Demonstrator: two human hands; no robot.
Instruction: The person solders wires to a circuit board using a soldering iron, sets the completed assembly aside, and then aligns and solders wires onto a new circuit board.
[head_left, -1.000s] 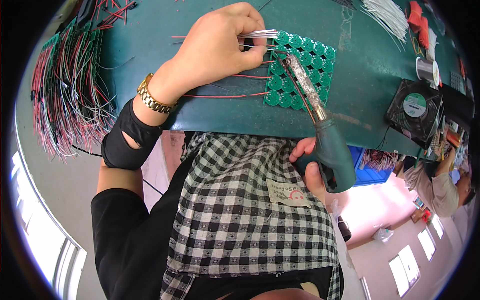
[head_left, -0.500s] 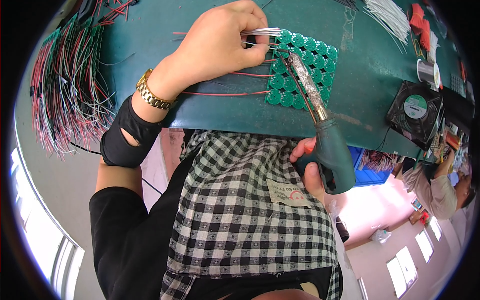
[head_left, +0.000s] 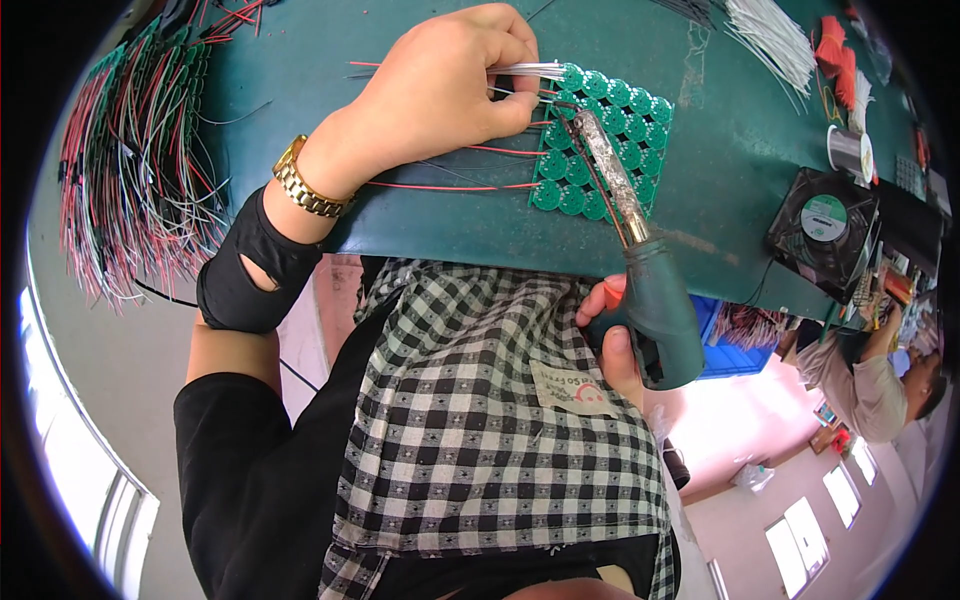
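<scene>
A panel of round green circuit boards (head_left: pixel 620 125) lies on the green tabletop, with red and dark wires running out from its left edge. My left hand (head_left: pixel 465 75) is closed on a bundle of white wires (head_left: pixel 540 70) at the panel's upper left; one thin wire is pinched between thumb and fingertip. My right hand (head_left: pixel 618 345) grips a soldering iron (head_left: pixel 660 310) by its dark green handle. The iron's tip touches or hovers just over the boards' left columns, close to my left fingertips; which of the two I cannot tell.
Finished-looking boards with red and white wires (head_left: pixel 140 180) hang at the far left edge. On the right stand a black fan (head_left: pixel 825 225) and a solder spool (head_left: pixel 850 152). White wires (head_left: pixel 770 50) lie at the back right. Another person (head_left: pixel 860 385) sits at the far right.
Both hands hold nearly the same pose. The view has shifted slightly, and the soldering iron and the panel look almost unmoved against each other.
</scene>
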